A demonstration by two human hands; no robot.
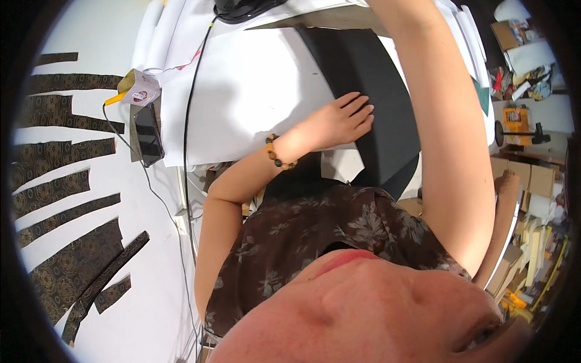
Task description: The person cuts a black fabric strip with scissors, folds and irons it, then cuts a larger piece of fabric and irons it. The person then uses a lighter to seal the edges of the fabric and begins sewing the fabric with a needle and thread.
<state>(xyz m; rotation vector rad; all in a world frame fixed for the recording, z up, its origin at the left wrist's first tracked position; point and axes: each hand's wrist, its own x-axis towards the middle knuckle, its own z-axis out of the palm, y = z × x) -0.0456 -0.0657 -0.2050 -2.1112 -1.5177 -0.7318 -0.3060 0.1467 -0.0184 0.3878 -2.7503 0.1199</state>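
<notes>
My left hand point(344, 122), a beaded bracelet on its wrist, lies flat on a length of black cloth point(390, 78) with its fingers stretched out. The cloth runs over a large white sheet point(260, 85) on the table and hangs down in front of me. A small piece of white material point(343, 164) shows against the black below my palm. My right arm point(448, 121) reaches up and away past the cloth's right side. Its hand lies beyond the upper edge, so what it holds or touches is hidden.
Dark patterned cloth pieces point(78, 266) are spread on a white surface at the left. A phone point(147, 136) and a small packet point(141, 89) lie at the table's left edge, near white rolls point(158, 42). A black cable point(190, 103) crosses the sheet. Cardboard boxes point(532, 175) stand right.
</notes>
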